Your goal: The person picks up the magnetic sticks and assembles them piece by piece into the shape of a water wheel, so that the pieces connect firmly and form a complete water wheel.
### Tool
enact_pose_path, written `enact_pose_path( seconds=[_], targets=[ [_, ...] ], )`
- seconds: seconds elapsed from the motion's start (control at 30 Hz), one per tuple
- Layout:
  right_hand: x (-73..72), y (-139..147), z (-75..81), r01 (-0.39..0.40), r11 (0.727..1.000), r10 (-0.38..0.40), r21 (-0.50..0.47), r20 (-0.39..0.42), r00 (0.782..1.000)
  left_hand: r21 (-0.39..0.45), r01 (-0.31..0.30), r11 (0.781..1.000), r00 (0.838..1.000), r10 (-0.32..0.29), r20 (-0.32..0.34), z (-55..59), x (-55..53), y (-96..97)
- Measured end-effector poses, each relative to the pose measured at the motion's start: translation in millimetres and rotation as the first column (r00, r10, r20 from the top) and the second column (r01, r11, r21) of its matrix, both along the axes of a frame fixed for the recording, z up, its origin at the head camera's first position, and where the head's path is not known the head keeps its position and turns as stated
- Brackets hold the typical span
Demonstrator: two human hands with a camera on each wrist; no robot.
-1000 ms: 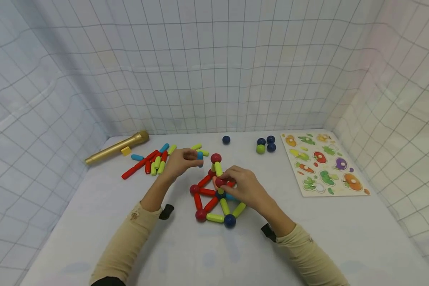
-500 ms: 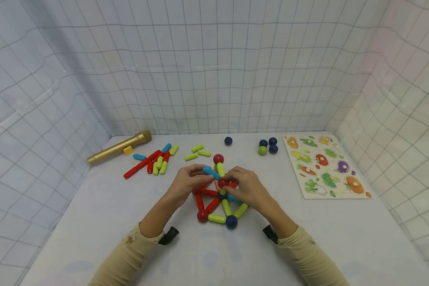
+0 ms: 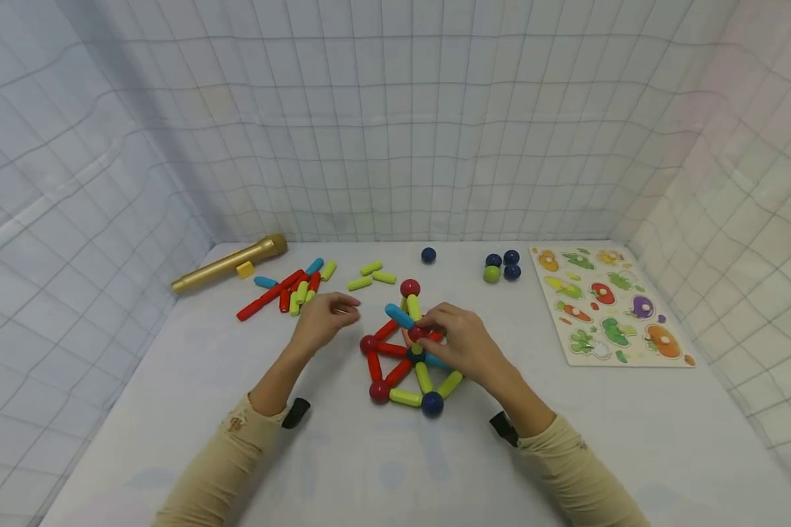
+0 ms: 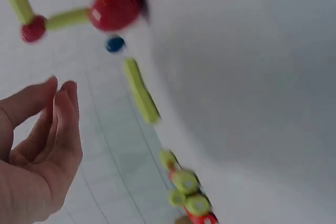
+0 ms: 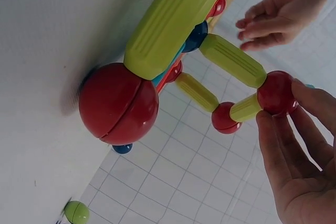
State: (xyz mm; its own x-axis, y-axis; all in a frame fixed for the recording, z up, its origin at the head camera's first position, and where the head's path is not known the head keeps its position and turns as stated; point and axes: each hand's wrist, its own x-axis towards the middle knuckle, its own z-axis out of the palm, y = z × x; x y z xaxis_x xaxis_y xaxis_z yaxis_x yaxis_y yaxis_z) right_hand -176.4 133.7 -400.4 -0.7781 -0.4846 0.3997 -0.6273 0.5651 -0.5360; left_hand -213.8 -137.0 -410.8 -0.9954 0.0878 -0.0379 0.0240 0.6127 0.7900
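My right hand (image 3: 466, 342) pinches a red ball (image 5: 276, 93) between thumb and fingers. This ball sits atop a yellow-green rod (image 5: 233, 60) rising from the dark blue hub ball (image 3: 416, 356). Another yellow-green rod (image 3: 414, 306) links it to a raised red ball (image 3: 410, 288) behind. From the pinched ball a blue rod (image 3: 399, 315) sticks out to the upper left, its near end at the ball. Below lies a flat frame of red rods (image 3: 392, 350), yellow-green rods and balls. My left hand (image 3: 321, 320), left of the frame, holds nothing, its fingers loosely bent (image 4: 39, 150).
Red, blue and yellow-green rods (image 3: 296, 290) lie in a pile at the left, by a gold microphone (image 3: 231, 263) and a yellow block (image 3: 245, 270). Several loose balls (image 3: 492, 274) rest at the back. A vegetable puzzle board (image 3: 606, 307) lies at the right.
My left hand brought the blue rod right to the pinched red ball, let go of it there and drew back left. The right hand keeps its pinch on the ball.
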Motion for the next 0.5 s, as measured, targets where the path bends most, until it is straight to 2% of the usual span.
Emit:
enact_pose_path(
  seconds=[0.03, 0.07, 0.13, 0.23, 0.3, 0.33, 0.4, 0.5],
  targets=[
    [-0.5, 0.8, 0.5, 0.003, 1.000, -0.003, 0.001, -0.001, 1.000, -0.109, -0.052, 0.993, 0.997, 0.046, -0.057, -1.8, -9.2, -10.0],
    [-1.1, 1.5, 0.8, 0.005, 1.000, -0.005, 0.000, -0.002, 1.000, -0.206, -0.109, 0.972, 0.991, 0.090, -0.102, -3.1, -18.7, -19.9],
    [-2.0, 2.4, 1.4, 0.005, 1.000, -0.005, 0.002, -0.006, 1.000, -0.360, -0.192, 0.913, 0.979, 0.151, -0.139, -5.1, -36.8, -37.2],
    [-2.6, 2.9, 1.2, 0.002, 1.000, -0.002, -0.009, -0.004, 1.000, -0.527, -0.224, 0.820, 0.974, 0.200, -0.103, -5.4, -57.5, -52.9],
    [-2.3, 2.5, 0.4, 0.003, 1.000, -0.003, -0.011, 0.001, 1.000, -0.590, -0.199, 0.782, 0.975, 0.216, -0.043, -4.5, -64.4, -55.9],
    [-2.1, 2.4, -0.3, 0.001, 1.000, -0.001, -0.015, 0.007, 1.000, -0.605, -0.191, 0.773, 0.974, 0.224, -0.021, -4.5, -67.0, -56.9],
    [-1.5, 1.8, -1.0, -0.002, 1.000, 0.002, -0.021, 0.021, 1.000, -0.611, -0.184, 0.770, 0.971, 0.238, 0.007, -6.0, -69.9, -57.9],
    [-1.1, 1.5, -1.4, -0.004, 1.000, 0.004, -0.023, 0.028, 1.000, -0.607, -0.187, 0.772, 0.972, 0.233, -0.003, -8.3, -72.1, -59.7]
  ],
)
